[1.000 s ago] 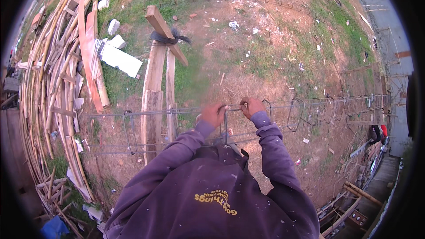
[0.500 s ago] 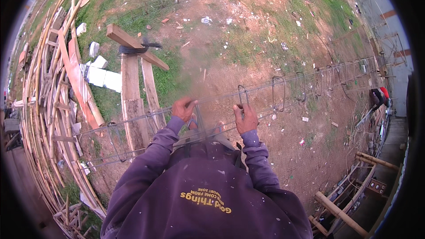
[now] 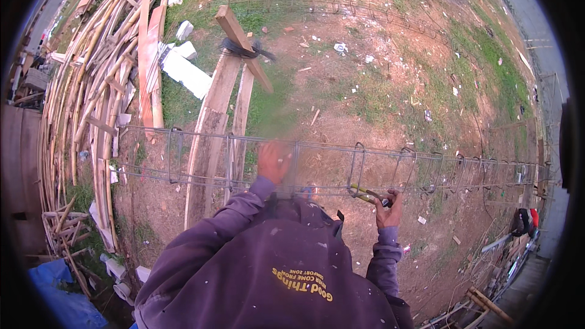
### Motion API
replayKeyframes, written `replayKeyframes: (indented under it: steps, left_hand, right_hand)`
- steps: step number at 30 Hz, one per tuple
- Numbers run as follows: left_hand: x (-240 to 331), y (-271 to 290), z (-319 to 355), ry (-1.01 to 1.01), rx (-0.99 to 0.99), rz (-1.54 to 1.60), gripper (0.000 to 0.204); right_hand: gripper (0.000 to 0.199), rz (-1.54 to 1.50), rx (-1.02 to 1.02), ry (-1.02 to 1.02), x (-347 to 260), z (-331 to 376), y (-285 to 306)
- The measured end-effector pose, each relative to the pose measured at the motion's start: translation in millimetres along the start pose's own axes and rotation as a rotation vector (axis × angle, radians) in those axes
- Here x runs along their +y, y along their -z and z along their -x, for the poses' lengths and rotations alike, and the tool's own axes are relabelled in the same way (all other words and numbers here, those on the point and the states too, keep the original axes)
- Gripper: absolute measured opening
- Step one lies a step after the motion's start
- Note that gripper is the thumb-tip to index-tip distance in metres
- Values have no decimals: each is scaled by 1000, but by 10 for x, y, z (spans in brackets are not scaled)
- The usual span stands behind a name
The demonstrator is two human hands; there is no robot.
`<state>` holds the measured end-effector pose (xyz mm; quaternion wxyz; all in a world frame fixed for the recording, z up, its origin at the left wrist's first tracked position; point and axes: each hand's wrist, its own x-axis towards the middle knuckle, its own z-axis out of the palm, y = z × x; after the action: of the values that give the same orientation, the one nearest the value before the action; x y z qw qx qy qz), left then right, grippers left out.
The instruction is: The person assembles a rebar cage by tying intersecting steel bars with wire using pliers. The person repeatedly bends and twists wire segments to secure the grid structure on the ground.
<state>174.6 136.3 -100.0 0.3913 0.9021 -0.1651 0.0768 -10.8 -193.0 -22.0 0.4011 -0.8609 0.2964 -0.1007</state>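
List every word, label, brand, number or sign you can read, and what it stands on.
Dark purple top: yellow lettering, upside down in this view, one larger line and smaller ones; I won't copy out its words.
Yellow-handled tool at the right hand: too small to show any marking.
Elsewhere: no text I can make out.

Head view: from the person's own head, left of two side-by-side fisheye lenses.
Purple sweatshirt [image 3: 244,262]: very near, filling the lower middle.
Rebar cage [image 3: 354,159]: seen from above, crossing mid-frame just past it.
Dirt ground [image 3: 378,109]: faced downward and ahead, farther off.
Bamboo poles [image 3: 79,106]: curving toward the left rim.
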Motion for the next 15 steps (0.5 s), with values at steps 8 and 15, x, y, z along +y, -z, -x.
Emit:
replayKeyframes:
  steps: [8, 15]
  left_hand:
    - [40, -377, 94, 1104, -212, 1264, 32]
    - [52, -573, -31, 953, -138, 1395, 27]
  right_hand:
    - [42, -810, -189, 26, -1224, -757, 740]
    - [42, -238, -1155, -717, -1315, -1288, -638]
